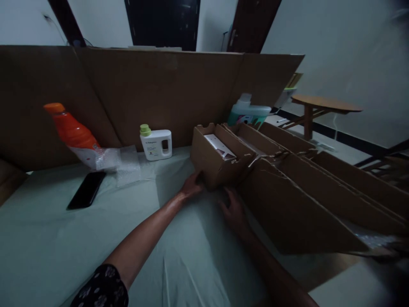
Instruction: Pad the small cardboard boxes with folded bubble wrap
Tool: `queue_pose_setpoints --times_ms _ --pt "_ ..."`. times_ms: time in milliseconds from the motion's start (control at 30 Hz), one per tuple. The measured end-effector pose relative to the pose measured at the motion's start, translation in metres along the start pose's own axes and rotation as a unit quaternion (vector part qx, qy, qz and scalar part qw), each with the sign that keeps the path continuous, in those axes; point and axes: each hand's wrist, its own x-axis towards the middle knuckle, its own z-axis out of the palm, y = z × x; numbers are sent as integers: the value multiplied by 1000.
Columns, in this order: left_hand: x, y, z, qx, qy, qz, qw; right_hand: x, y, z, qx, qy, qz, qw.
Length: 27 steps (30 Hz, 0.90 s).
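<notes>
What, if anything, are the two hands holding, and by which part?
The left hand and right hand flank the near bottom corner of the small, open-topped brown cardboard box; whether either grips it cannot be told.

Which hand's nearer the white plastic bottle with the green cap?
Left. The left hand is in front and to the right of the bottle; the right hand is farther right and closer to the camera.

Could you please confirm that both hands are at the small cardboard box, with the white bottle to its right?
Not quite: the head view shows the white bottle to the left of the small cardboard box. The left hand and right hand are indeed at the box.
</notes>
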Motion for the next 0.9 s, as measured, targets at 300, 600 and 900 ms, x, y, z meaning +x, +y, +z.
queue_pose_setpoints --times_ms 300,600,900 --pt "-164 39 -49 256 -119 70 957 13 14 3 -32 -101 -110 988" --pt "-297 76 -119 370 -123 71 918 -42 -41 88 -120 -151 -329 924" --pt "-349 77 -193 388 73 -21 918 -87 -201 195 -73 -218 -549 804"
